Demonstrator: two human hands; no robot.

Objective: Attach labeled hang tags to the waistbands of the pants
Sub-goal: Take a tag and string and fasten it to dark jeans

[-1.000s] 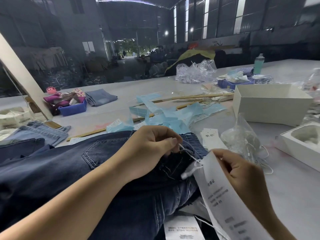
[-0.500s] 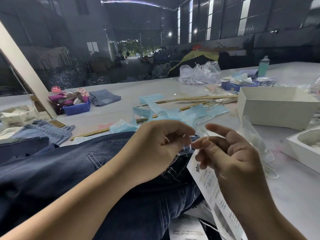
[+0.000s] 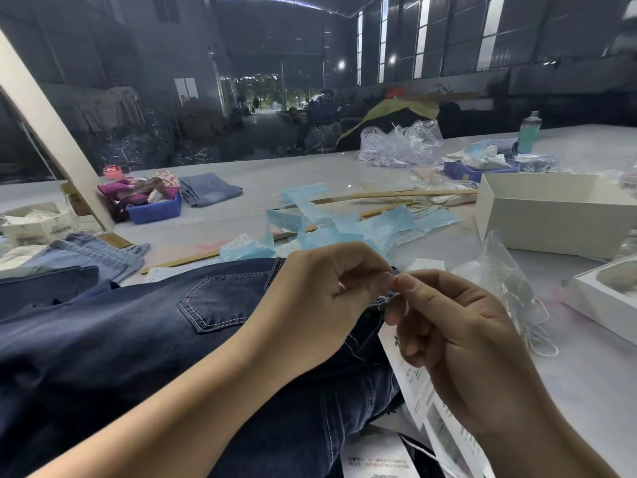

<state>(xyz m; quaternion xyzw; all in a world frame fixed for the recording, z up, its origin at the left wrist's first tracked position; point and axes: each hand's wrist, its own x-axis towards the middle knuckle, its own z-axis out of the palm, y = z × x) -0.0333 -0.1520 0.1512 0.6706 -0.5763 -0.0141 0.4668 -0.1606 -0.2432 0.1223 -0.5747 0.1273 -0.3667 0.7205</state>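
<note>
Hang tags [image 3: 418, 384] w/ printed text are dangling under the right hand [image 3: 458, 353] at approx 5 o'clock, over the edge of dark jeans [image 3: 138, 339] spreading across the near table. Left hand [image 3: 320, 298] & right hand are meeting fingertip to fingertip at the waistband, both curling as if pinching the tag's string; string itself is too thin to see here. Looks mid-fastening, not yet secured. Lighter jeans [image 3: 86, 253] are waiting at 9 o'clock, folded pair [image 3: 210, 189] further out at 11, so more pants are prob still needing tags.
</note>
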